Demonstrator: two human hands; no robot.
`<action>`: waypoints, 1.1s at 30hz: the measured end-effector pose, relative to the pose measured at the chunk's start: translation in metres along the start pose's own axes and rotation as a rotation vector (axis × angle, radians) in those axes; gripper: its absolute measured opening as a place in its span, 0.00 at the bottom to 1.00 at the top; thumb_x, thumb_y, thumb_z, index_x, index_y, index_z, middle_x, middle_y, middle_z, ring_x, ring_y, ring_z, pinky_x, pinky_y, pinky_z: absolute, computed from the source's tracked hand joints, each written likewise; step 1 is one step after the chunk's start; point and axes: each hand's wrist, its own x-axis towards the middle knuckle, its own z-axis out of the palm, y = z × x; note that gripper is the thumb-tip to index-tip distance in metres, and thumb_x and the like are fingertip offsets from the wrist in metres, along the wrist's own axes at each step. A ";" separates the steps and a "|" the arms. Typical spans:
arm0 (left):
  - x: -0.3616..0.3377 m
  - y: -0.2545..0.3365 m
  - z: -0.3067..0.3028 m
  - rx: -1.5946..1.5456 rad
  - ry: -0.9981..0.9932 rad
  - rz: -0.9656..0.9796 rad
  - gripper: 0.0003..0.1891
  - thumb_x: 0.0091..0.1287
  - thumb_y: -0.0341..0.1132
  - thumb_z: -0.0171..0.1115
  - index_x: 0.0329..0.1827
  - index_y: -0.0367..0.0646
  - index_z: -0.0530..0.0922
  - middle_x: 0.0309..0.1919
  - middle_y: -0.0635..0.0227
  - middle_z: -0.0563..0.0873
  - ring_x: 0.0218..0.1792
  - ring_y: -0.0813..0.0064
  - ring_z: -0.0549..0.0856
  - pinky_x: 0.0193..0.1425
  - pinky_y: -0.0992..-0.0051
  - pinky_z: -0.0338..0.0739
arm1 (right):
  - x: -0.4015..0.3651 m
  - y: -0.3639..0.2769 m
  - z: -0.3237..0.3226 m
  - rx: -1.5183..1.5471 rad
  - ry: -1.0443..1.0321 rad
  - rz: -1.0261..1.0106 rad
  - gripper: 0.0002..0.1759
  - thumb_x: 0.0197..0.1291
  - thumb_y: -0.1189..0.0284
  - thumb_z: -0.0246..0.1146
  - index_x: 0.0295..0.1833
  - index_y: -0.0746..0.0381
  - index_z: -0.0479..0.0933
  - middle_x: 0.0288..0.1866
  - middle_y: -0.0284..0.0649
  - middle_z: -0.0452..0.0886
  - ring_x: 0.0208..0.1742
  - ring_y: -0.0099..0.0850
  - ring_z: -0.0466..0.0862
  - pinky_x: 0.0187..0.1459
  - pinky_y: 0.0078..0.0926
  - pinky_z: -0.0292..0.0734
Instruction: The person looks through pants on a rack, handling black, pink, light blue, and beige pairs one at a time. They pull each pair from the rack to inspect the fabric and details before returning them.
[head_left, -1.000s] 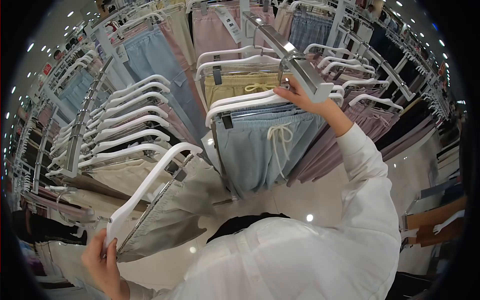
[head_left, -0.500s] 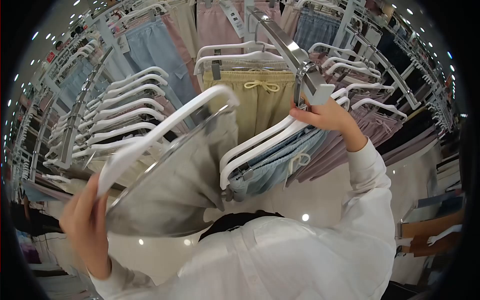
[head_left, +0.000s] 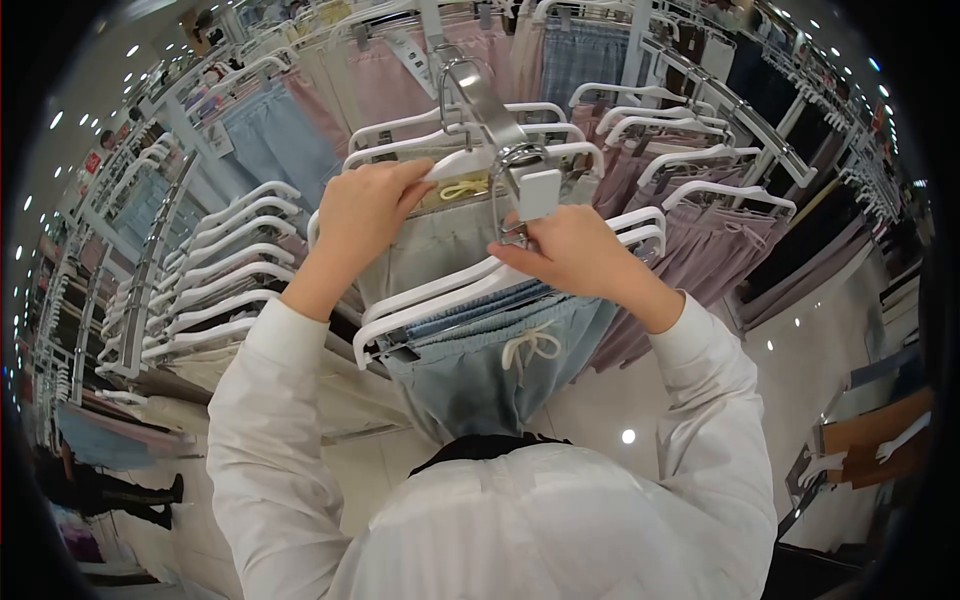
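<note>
My left hand is closed on a white hanger at the display arm. Grey-green drawstring-style trousers hang from that hanger, partly hidden behind the nearer ones. Close to the arm's white end cap, my right hand grips the metal hook area of two white hangers. Light blue trousers with a cream drawstring bow hang from the front one. Behind the grey pair, a bit of yellow trousers shows.
To the left, a rail carries several white hangers with pale trousers. Mauve trousers hang on the right. Pink trousers hang at the back. A person's dark-clothed legs show at the lower left, above the shiny floor.
My left hand has carried the hanger with the grey-green trousers from the lower left up to the display arm, in front of the yellow pair. My right hand still grips the blue trousers' hangers.
</note>
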 end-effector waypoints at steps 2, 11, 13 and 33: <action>0.007 -0.005 0.016 -0.042 0.034 0.044 0.11 0.58 0.40 0.59 0.43 0.52 0.79 0.23 0.68 0.81 0.26 0.64 0.81 0.27 0.68 0.73 | 0.000 0.000 0.001 -0.002 0.021 0.008 0.23 0.58 0.52 0.55 0.31 0.64 0.75 0.19 0.44 0.77 0.23 0.43 0.79 0.25 0.38 0.72; 0.006 -0.040 0.071 -0.110 0.022 0.097 0.12 0.58 0.40 0.59 0.45 0.52 0.79 0.29 0.67 0.82 0.30 0.63 0.82 0.33 0.67 0.75 | 0.021 0.012 0.019 0.018 0.200 0.069 0.18 0.58 0.53 0.54 0.34 0.56 0.79 0.22 0.44 0.78 0.25 0.44 0.79 0.26 0.38 0.73; 0.010 -0.044 0.064 -0.245 0.019 0.179 0.14 0.56 0.38 0.62 0.46 0.49 0.79 0.36 0.63 0.81 0.38 0.62 0.81 0.40 0.68 0.75 | 0.032 0.020 0.022 0.057 0.253 0.012 0.19 0.58 0.53 0.54 0.33 0.57 0.79 0.23 0.43 0.79 0.26 0.43 0.80 0.26 0.38 0.73; -0.150 0.003 -0.031 -0.351 0.268 -0.158 0.21 0.51 0.30 0.64 0.51 0.46 0.75 0.53 0.59 0.74 0.57 0.56 0.71 0.59 0.64 0.65 | 0.039 0.003 0.056 -0.313 0.516 0.273 0.13 0.58 0.65 0.53 0.44 0.62 0.73 0.42 0.42 0.77 0.39 0.42 0.79 0.38 0.36 0.72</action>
